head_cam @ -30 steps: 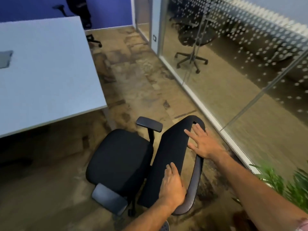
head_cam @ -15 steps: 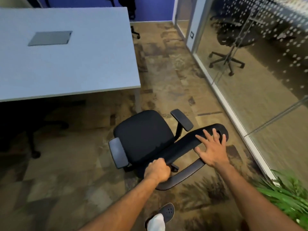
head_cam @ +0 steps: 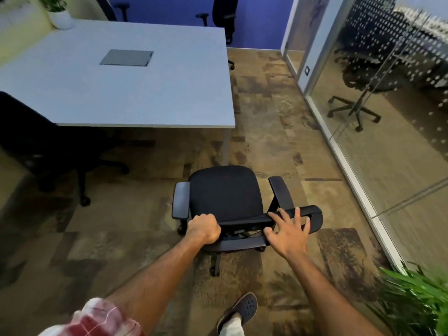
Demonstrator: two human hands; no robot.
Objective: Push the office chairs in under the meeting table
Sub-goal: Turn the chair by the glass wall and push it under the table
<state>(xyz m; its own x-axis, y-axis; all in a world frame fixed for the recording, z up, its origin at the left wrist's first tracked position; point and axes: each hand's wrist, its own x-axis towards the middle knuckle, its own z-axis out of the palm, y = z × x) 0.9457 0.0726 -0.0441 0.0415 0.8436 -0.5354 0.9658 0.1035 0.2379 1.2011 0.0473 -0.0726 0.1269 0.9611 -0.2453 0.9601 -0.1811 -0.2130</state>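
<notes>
A black office chair (head_cam: 224,194) with two armrests stands on the carpet just short of the near right corner of the grey meeting table (head_cam: 126,93), its seat facing the table. My left hand (head_cam: 204,228) is closed around the left end of the backrest's top edge. Over the right part of the backrest, my right hand (head_cam: 288,229) lies flat with its fingers spread. A second black chair (head_cam: 36,134) sits partly under the table at the left.
A glass wall (head_cam: 388,117) runs along the right, with another chair visible behind it. A green plant (head_cam: 417,299) stands at the lower right. More chairs (head_cam: 224,18) stand at the table's far side. My foot (head_cam: 240,309) is behind the chair.
The chair has swung round from sideways to face the table. My left hand has closed on the backrest's left end; my right hand stays spread on the backrest.
</notes>
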